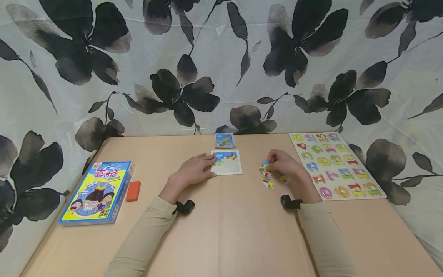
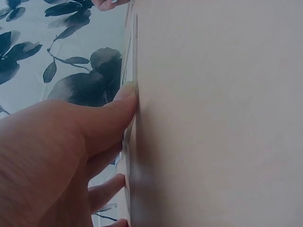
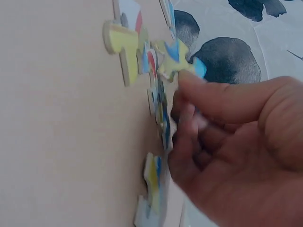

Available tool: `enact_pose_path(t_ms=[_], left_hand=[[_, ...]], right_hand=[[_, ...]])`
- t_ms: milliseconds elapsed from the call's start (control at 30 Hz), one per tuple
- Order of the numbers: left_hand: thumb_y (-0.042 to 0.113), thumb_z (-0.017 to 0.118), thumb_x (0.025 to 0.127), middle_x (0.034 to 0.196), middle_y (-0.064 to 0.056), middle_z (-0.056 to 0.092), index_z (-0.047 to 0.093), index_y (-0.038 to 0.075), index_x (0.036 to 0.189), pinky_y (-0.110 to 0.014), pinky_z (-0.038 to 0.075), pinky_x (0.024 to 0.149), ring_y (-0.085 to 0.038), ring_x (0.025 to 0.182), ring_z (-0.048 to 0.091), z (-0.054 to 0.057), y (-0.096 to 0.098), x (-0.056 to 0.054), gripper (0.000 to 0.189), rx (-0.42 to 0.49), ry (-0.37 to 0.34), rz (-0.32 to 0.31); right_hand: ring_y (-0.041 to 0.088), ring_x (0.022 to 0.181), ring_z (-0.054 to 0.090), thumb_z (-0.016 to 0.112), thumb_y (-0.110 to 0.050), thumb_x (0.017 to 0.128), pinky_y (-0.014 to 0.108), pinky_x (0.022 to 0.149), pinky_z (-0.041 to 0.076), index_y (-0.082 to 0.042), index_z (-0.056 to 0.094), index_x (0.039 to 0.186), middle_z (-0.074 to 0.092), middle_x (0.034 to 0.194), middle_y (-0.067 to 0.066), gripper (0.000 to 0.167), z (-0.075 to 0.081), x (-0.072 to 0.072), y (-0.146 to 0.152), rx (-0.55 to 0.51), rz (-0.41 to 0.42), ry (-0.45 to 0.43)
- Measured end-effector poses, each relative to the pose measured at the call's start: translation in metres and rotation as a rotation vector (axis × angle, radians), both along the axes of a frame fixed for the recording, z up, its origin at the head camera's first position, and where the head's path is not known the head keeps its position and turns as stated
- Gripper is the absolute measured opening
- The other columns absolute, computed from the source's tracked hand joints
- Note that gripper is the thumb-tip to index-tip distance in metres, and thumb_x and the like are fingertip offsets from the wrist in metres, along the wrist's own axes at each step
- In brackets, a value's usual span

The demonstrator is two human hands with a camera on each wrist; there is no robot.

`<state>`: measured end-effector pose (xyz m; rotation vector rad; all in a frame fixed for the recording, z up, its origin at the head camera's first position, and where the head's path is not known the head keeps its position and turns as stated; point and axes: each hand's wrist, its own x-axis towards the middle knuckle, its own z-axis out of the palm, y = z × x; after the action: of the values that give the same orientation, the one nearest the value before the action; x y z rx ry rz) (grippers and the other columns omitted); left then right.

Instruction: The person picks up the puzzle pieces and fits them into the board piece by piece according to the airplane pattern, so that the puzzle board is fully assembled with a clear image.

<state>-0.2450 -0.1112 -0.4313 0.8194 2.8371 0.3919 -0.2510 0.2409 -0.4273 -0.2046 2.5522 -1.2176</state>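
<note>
Head view shows a pale wood-coloured table point(image 1: 242, 231) set against a hanging white cloth printed with large black and grey flowers point(image 1: 228, 96). On its left side lie a blue and yellow cardboard box with cartoon figures point(image 1: 97, 194) and, just beside it, a small orange-red rectangular block point(image 1: 133, 191). A large white sheet with rows of colourful printed shapes point(image 1: 337, 167) lies at the right rear.

Near the middle of the back half sits a white-bordered square puzzle tray point(image 1: 228, 168), partly filled with blue, red and yellow pieces along its top and left; a small blue picture card point(image 1: 224, 141) lies just behind it. Loose multicoloured puzzle pieces point(image 1: 267, 184) are gathered to the right of the tray, apart from it.

Both forearms, in beige sleeves point(image 1: 145, 234), reach in from the near edge and slant inward. The left hand point(image 1: 194, 169) lies palm down at the tray's left edge, fingers extended and unclenched, the thumb pressing the rim. The right hand point(image 1: 285, 163) is bent inward over the loose pieces, pinching a yellow and blue puzzle piece point(image 3: 173, 56) between thumb and fingers, its other fingers curled.
</note>
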Motion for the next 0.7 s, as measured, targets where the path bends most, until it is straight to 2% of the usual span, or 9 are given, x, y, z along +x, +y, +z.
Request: enact_pose_path(t_ms=[167, 367, 467, 567, 700], left_hand=[[0.044, 0.063, 0.095, 0.161, -0.001, 0.036, 0.043, 0.014, 0.151, -0.061, 0.027, 0.118, -0.033, 0.151, 0.028, -0.001, -0.001, 0.0, 0.066, 0.006, -0.006, 0.004], [0.043, 0.063, 0.096, 0.161, -0.001, 0.036, 0.043, 0.014, 0.151, -0.061, 0.027, 0.118, -0.034, 0.151, 0.028, -0.001, -0.002, 0.001, 0.066, 0.009, -0.011, 0.0], [0.045, 0.063, 0.095, 0.161, -0.001, 0.036, 0.043, 0.014, 0.151, -0.06, 0.027, 0.118, -0.034, 0.151, 0.028, -0.001, -0.004, 0.001, 0.066, 0.001, -0.012, 0.0], [0.046, 0.062, 0.095, 0.161, 0.001, 0.036, 0.043, 0.016, 0.151, -0.061, 0.028, 0.118, -0.033, 0.151, 0.029, -0.002, -0.005, -0.001, 0.067, -0.001, -0.012, 0.006], [0.047, 0.062, 0.095, 0.161, 0.002, 0.036, 0.043, 0.016, 0.151, -0.062, 0.028, 0.117, -0.032, 0.151, 0.029, -0.003, -0.003, -0.003, 0.067, 0.007, -0.005, 0.001]], right_hand=[[0.023, 0.079, 0.049, 0.065, -0.002, 0.09, 0.027, 0.063, 0.042, -0.003, 0.056, 0.098, 0.05, 0.085, 0.009, 0.013, -0.004, -0.005, -0.012, -0.067, 0.078, 0.076], [0.024, 0.086, 0.048, 0.059, 0.003, 0.092, 0.028, 0.068, 0.042, -0.005, 0.061, 0.096, 0.051, 0.088, 0.009, 0.009, -0.002, -0.006, -0.051, -0.128, 0.084, 0.12], [0.023, 0.085, 0.048, 0.06, 0.002, 0.091, 0.028, 0.067, 0.041, -0.004, 0.062, 0.096, 0.051, 0.087, 0.008, 0.008, -0.003, -0.009, -0.074, -0.173, 0.051, 0.091], [0.022, 0.076, 0.051, 0.064, -0.001, 0.088, 0.026, 0.062, 0.043, -0.001, 0.065, 0.096, 0.054, 0.083, 0.007, 0.008, -0.007, -0.014, -0.096, -0.197, -0.013, 0.082], [0.019, 0.062, 0.054, 0.067, -0.001, 0.086, 0.025, 0.054, 0.045, 0.001, 0.067, 0.091, 0.059, 0.076, 0.006, 0.006, -0.013, -0.02, -0.116, -0.19, -0.129, 0.129]])
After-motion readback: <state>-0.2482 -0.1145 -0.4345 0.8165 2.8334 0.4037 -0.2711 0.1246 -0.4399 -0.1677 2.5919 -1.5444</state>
